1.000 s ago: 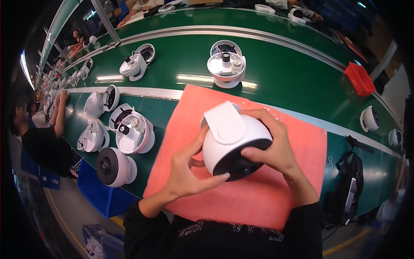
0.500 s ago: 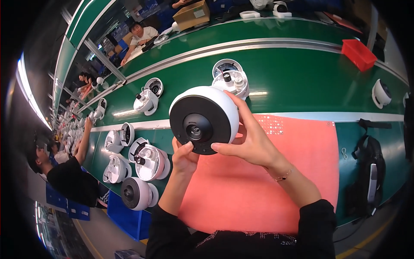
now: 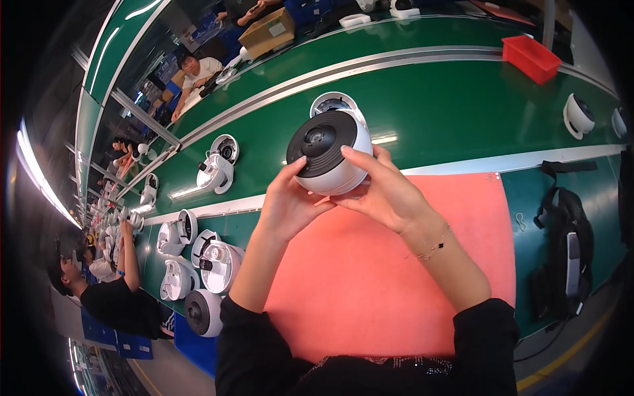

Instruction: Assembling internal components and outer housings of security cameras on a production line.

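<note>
A round white security camera (image 3: 333,146) with a black front and a lens is held up over the far part of the pink mat (image 3: 396,277). My left hand (image 3: 288,203) grips its near left side, thumb on the black face's edge. On its right side my right hand (image 3: 386,191) is closed too, the thumb lying by the black rim. Most of the fingers are hidden beneath the white body. Behind it, an opened white camera housing (image 3: 335,101) on the green belt is partly covered by the held one.
Several opened camera housings (image 3: 222,265) and a black-fronted camera (image 3: 203,312) crowd the bench at left. Another opened housing (image 3: 218,165) lies on the belt. Far right are a red bin (image 3: 531,59) and a white camera (image 3: 578,116). A black bag (image 3: 566,257) lies right of the mat.
Both hands have raised the camera away from me and tipped it, so its black face and lens now point more upward. The view has shifted slightly.
</note>
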The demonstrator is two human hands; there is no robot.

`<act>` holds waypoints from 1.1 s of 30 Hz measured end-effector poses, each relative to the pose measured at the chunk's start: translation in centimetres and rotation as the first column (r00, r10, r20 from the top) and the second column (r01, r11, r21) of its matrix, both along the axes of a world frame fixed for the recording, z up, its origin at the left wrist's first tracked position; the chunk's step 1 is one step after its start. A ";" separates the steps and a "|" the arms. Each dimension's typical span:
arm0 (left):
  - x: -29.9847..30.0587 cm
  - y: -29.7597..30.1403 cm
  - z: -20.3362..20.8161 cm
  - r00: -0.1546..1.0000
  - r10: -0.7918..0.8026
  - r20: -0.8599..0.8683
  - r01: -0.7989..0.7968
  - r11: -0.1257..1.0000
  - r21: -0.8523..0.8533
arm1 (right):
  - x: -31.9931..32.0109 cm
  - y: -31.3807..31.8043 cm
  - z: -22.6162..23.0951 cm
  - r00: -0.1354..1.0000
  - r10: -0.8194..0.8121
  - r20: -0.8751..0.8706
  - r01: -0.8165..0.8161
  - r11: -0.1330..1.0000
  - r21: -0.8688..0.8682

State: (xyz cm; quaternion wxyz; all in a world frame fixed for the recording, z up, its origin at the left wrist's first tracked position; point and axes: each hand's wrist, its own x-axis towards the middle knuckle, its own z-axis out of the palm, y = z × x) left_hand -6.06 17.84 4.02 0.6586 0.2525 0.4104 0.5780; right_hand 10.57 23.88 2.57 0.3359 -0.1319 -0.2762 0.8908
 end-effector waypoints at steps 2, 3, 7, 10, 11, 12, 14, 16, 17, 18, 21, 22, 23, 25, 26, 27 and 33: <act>1.3 0.7 -0.3 0.995 0.099 -0.008 -0.098 0.993 0.071 | -0.2 -0.2 -0.3 0.984 -0.151 0.092 0.140 0.983 0.115; 1.4 0.8 -0.3 0.996 0.083 0.026 -0.085 0.992 0.094 | -0.1 -0.1 -0.3 0.984 -0.151 0.091 0.141 0.983 0.114; 1.9 1.0 -1.0 0.959 0.230 -0.164 -0.173 0.938 0.300 | 0.2 0.2 -0.1 0.965 -0.238 0.106 0.199 0.936 0.289; 2.2 0.8 -0.6 0.947 0.257 -0.194 -0.172 0.913 0.370 | 0.1 0.2 0.0 0.969 -0.245 0.026 0.222 0.914 0.341; 2.2 1.0 -0.7 0.947 0.255 -0.193 -0.170 0.913 0.370 | 0.0 0.3 -0.1 0.965 -0.262 -0.006 0.247 0.902 0.354; 2.0 1.0 -0.8 0.943 0.263 -0.202 -0.169 0.906 0.389 | 0.0 0.3 -0.2 0.966 -0.260 -0.006 0.245 0.903 0.352; 1.9 0.9 -1.3 0.939 0.272 -0.210 -0.169 0.898 0.407 | 0.1 0.5 -0.4 0.970 -0.241 0.028 0.211 0.894 0.395; 1.9 1.0 -1.6 0.950 0.287 -0.124 -0.217 0.891 0.398 | -0.7 0.3 -1.1 0.950 -0.311 -0.009 0.284 0.853 0.437; 1.4 1.1 -1.9 0.960 0.266 -0.091 -0.213 0.900 0.381 | -1.1 0.2 -1.3 0.925 -0.378 -0.045 0.353 0.808 0.471; 1.2 1.1 -1.8 0.960 0.266 -0.090 -0.213 0.899 0.381 | -1.3 0.1 -1.4 0.903 -0.427 -0.041 0.380 0.753 0.537; 0.9 1.6 -1.0 0.978 0.209 0.017 -0.207 0.955 0.212 | -0.5 -0.2 -0.6 0.882 -0.469 0.054 0.331 0.697 0.636; 0.9 1.9 -0.5 0.989 0.147 0.022 -0.148 0.965 0.216 | -0.6 0.2 -0.9 0.915 -0.403 0.021 0.320 0.757 0.570; 0.9 2.2 -0.1 0.996 0.084 0.027 -0.088 0.971 0.220 | -0.3 0.2 -0.6 0.915 -0.404 0.023 0.320 0.757 0.570; 0.5 3.1 -0.3 0.998 0.060 0.006 -0.060 0.978 0.200 | 0.6 -0.1 0.7 0.947 -0.320 -0.031 0.304 0.859 0.413; 0.4 3.7 -0.3 1.000 -0.001 -0.022 0.005 0.983 0.184 | 0.5 0.0 0.6 0.946 -0.323 -0.032 0.307 0.858 0.413; 0.6 4.2 -0.4 0.996 -0.071 -0.046 0.078 0.983 0.165 | 0.4 0.3 0.2 0.905 -0.425 -0.018 0.397 0.829 0.394; 1.7 7.1 -3.0 0.719 0.128 -0.683 -0.029 0.988 0.154 | 1.4 3.7 -1.2 0.541 -0.841 -0.010 0.661 0.418 0.623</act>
